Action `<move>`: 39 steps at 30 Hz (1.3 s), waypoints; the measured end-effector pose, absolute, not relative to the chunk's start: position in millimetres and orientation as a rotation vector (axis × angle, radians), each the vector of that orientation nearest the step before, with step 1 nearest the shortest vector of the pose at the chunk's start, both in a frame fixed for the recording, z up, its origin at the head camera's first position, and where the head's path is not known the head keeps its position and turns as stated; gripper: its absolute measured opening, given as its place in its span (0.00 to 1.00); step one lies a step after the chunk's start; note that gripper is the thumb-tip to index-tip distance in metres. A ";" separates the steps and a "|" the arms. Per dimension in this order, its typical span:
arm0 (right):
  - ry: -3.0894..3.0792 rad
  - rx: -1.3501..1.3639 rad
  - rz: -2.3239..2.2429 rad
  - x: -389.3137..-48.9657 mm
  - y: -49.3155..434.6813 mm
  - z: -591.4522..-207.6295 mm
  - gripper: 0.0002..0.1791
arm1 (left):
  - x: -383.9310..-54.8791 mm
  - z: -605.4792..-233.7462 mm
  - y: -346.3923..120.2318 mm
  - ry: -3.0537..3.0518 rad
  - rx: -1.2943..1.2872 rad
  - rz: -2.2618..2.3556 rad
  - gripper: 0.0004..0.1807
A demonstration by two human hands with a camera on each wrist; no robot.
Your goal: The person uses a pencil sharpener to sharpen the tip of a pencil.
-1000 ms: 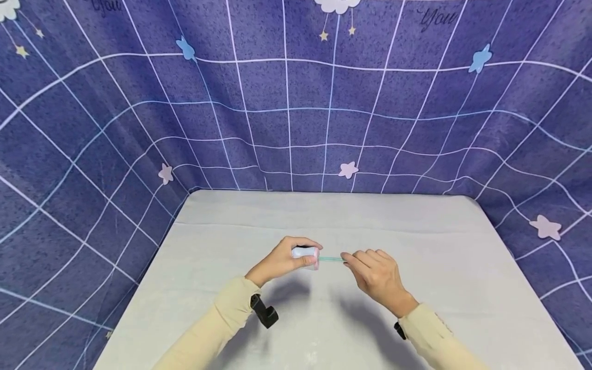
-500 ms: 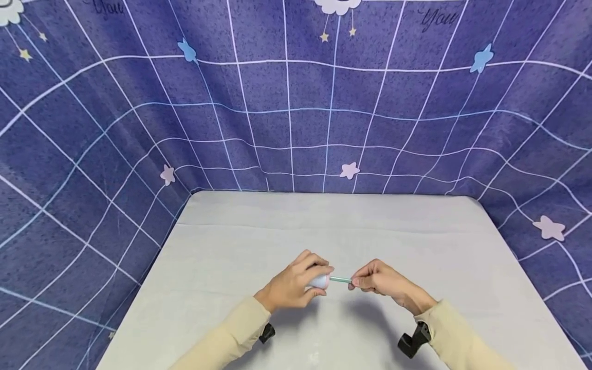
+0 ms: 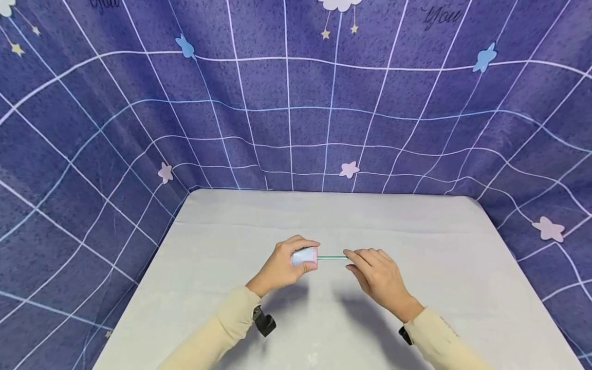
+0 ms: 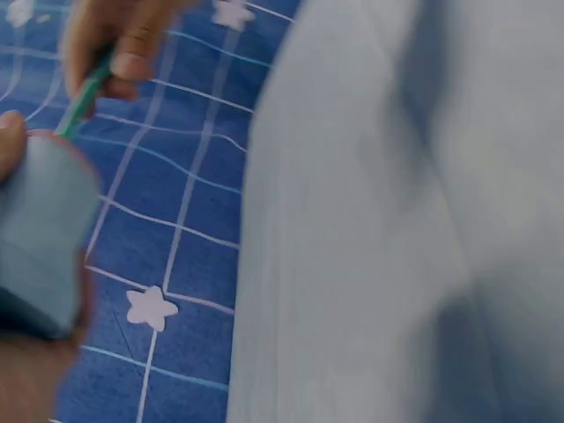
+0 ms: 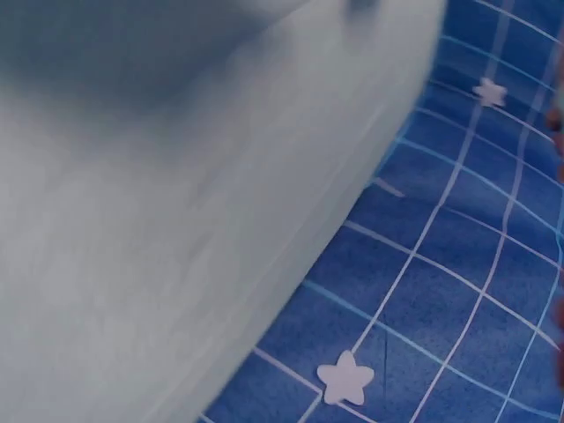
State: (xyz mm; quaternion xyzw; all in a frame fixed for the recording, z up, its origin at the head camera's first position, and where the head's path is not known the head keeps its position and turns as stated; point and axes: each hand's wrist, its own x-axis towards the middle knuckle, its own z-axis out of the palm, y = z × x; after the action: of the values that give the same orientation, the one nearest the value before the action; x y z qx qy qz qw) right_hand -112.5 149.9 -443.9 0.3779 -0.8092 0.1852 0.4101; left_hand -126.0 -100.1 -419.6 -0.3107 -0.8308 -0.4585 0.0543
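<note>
My left hand [image 3: 277, 270] grips a pale blue pencil sharpener [image 3: 303, 256] with a pink rim, thumb on the near side and fingers over the far side. A thin green pencil [image 3: 332, 258] runs level from the sharpener's pink end across to my right hand [image 3: 381, 280], whose thumb and fingers pinch its other end. Both hands are raised over the table, their shadows falling below. Seen from the left wrist, the pencil [image 4: 84, 101] enters the sharpener [image 4: 44, 211] at the rim; the tip inside is hidden. Only a sliver of a hand shows at the right wrist view's edge.
A white-covered table [image 3: 259, 216] lies under the hands. Purple-blue curtain fabric [image 3: 305, 123] with a grid and stars stands along its back and sides. Black wrist cameras are strapped at both cuffs, the left camera [image 3: 264, 322] hanging below its sleeve.
Both hands rolled in opposite directions and came nearer the camera, then rolled back and moved away again. The sharpener and pencil stayed together throughout, with the grips kept.
</note>
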 end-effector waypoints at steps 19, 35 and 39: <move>-3.001 0.473 1.938 -117.6 148.9 -427.4 0.14 | -114.2 -442.1 -92.0 -2.472 -1.169 -1.100 0.25; -2.350 0.743 0.735 -119.7 146.3 -434.6 0.07 | -139.8 -420.1 -87.7 -2.480 -0.963 -1.267 0.24; -2.109 0.784 0.525 -125.0 144.6 -438.9 0.14 | -142.2 -413.8 -87.7 -2.504 -0.865 -1.452 0.22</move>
State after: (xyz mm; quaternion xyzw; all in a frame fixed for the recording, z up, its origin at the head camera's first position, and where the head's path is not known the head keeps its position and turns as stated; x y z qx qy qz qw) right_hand -125.0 144.6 -438.9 0.3106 -0.8351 0.2080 0.4035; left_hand -142.2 -87.7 -413.8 -0.2859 -0.8274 -0.4796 0.0603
